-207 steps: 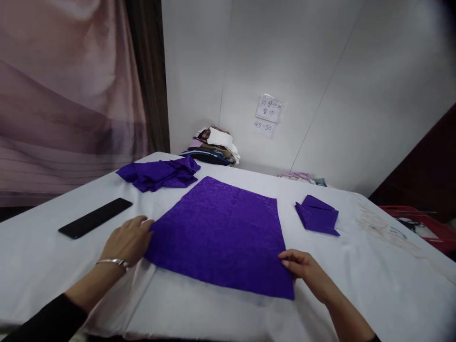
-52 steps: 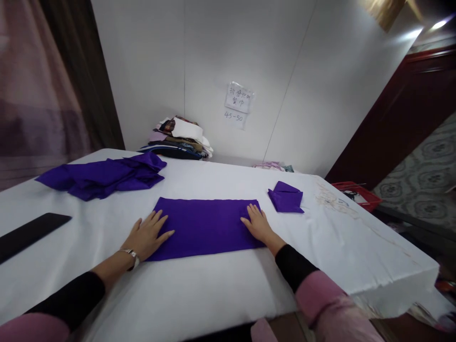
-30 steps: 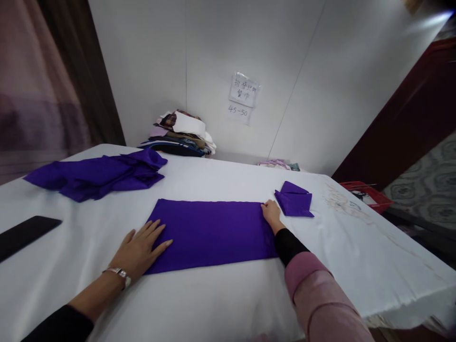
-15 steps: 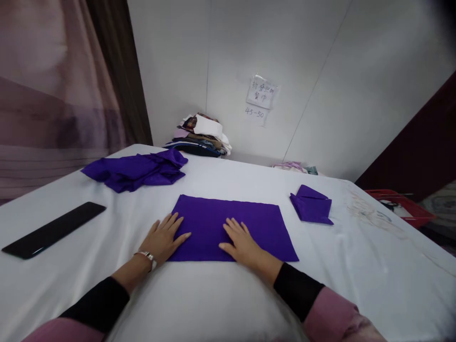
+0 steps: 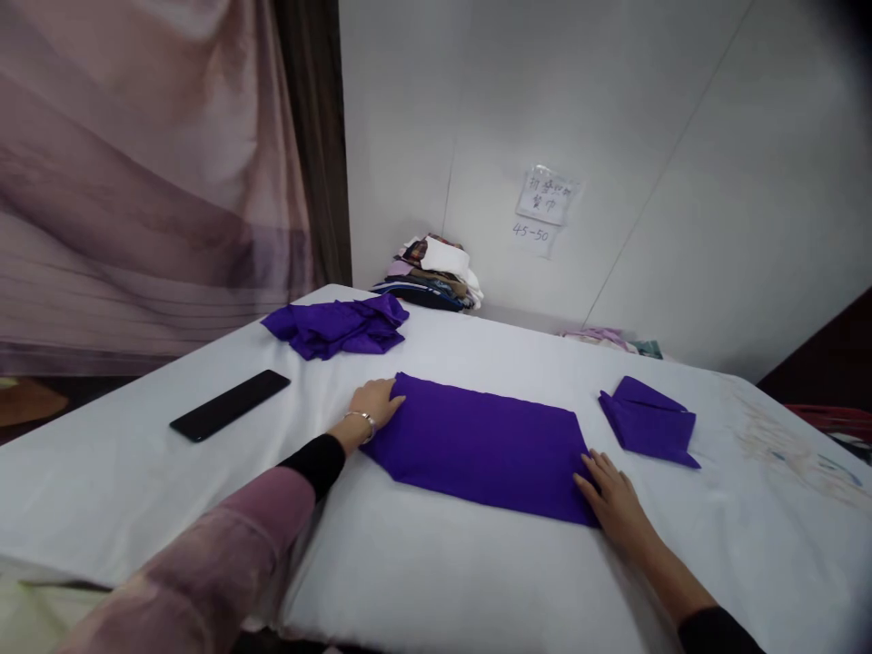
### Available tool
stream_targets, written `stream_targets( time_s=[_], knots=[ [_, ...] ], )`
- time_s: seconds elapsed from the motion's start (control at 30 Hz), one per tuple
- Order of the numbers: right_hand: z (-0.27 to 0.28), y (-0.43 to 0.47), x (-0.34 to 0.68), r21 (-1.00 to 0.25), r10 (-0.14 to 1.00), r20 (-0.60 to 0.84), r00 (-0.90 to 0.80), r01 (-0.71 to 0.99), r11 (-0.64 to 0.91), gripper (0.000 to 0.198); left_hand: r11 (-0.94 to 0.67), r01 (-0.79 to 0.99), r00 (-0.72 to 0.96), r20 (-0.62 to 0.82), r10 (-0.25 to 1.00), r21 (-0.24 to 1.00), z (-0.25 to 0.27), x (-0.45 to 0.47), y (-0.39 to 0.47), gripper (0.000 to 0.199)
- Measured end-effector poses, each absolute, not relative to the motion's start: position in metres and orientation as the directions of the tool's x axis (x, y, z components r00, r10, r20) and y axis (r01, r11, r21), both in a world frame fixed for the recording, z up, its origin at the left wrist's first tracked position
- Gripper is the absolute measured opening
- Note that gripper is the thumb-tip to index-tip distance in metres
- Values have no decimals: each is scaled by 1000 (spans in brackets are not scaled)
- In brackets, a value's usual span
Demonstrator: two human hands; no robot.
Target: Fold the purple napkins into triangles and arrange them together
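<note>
Right hand [image 5: 617, 500] rightward, outstretched on cloth [image 5: 483, 447]

Purple cloth [image 5: 483, 445]: left hand [image 5: 374, 403] shifted to far corner, right hand [image 5: 613, 498] to right edge.

Cool, diffuse indoor light, fairly dim, falls across the scene. The white tablecloth [image 5: 477, 581] is its brightest broad area, and the pale wall [image 5: 422, 118] fades to grey toward the right. A soft sheen touches the top of the pink curtain [image 5: 204, 182], and faint shadow lies beneath the left sleeve [image 5: 224, 536]. The purple cloth [image 5: 483, 445] shows deep, nearly flat colour. Wide-angle stretching enlarges that sleeve near the lower edge; a dark, blurred patch shades the upper right corner. Handwriting on the paper sign [image 5: 545, 195] looks slightly soft.
</note>
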State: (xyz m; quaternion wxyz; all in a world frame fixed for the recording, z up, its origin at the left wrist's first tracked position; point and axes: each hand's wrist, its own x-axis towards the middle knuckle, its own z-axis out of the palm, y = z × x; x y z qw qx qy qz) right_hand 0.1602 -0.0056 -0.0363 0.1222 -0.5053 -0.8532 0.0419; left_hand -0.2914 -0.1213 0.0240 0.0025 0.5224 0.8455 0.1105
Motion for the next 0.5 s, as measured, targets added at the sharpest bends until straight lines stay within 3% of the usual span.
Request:
stream_targets(
  time_s=[0.23,0.5],
  knots=[
    [-26,-39,119,-331,761,208,-615,688,646,46,555,793,-591,99,801,251,22,-298,-92,18],
    [7,-47,71,-496,639,254,-726,470,730,47,390,871,-477,325,817,298,43,-285,-111,10]
  ],
)
